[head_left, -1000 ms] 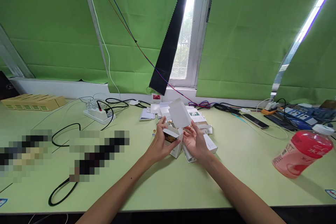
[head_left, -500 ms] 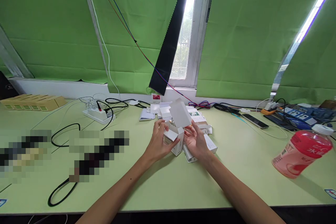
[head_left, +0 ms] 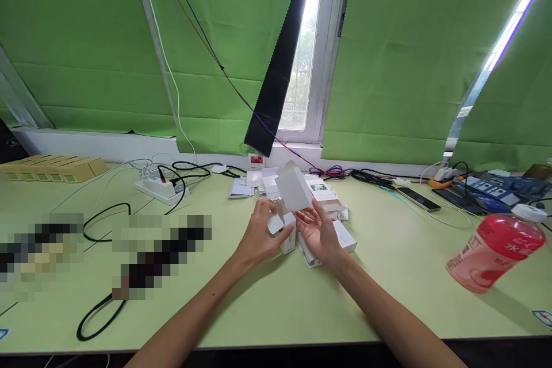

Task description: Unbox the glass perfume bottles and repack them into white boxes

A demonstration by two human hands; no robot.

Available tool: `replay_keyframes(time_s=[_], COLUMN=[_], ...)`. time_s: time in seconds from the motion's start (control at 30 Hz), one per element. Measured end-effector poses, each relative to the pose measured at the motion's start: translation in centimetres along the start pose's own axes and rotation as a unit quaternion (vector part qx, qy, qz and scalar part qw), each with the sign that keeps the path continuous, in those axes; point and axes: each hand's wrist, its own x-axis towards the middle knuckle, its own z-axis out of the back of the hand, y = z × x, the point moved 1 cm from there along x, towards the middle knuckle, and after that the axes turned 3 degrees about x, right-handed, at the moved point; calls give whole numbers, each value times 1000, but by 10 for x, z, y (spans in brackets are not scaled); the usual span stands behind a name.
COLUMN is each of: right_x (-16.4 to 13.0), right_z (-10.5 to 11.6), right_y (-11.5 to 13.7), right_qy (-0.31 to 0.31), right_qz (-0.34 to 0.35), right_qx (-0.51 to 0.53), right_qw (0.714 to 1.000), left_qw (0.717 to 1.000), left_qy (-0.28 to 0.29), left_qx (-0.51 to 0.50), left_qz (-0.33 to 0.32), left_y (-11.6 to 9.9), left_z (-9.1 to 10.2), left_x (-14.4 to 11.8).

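Small white carton (head_left: 288, 229) stands near the middle of the green table (head_left: 276, 305), held upright between both hands with its top open and its large lid flap (head_left: 294, 188) tilted up and back, so the mouth stays clear. The left hand (head_left: 259, 236) has its grip closed round the carton's near side, thumb at the front and fingers curled behind, steadying it against the table; a small side flap (head_left: 274, 223) sticks out by its fingertips. The right hand (head_left: 319, 231) lies half open, palm up, its fingers touching the carton's far side and the base of the lid flap, bracing rather than clasping. What is inside cannot be made out. Just behind and beside the hands lies a loose heap of flat white cartons and leaflets (head_left: 328, 198), too overlapped to count. Counted otherwise: one pink drink bottle (head_left: 495, 250) lying on its side to the right, one white power strip (head_left: 160, 187) to the left, one row of tan boxes (head_left: 54, 168) at the far left, one dark phone (head_left: 419, 199) near the cables (head_left: 375, 178).
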Motion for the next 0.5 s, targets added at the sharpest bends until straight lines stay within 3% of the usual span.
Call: replay_keyframes(time_s=[0.23, 0.5], right_x=[-1, 0], right_z=[-2, -2], right_y=[0, 1], right_qy=[21, 87], right_qz=[17, 60], right_qx=[-14, -95], right_qw=[1000, 990], left_qw=[1000, 1000], left_qy=[-7, 2], left_qx=[-3, -14], left_qz=[-6, 19], left_y=[2, 6], left_z=[-2, -1], left_x=[0, 0])
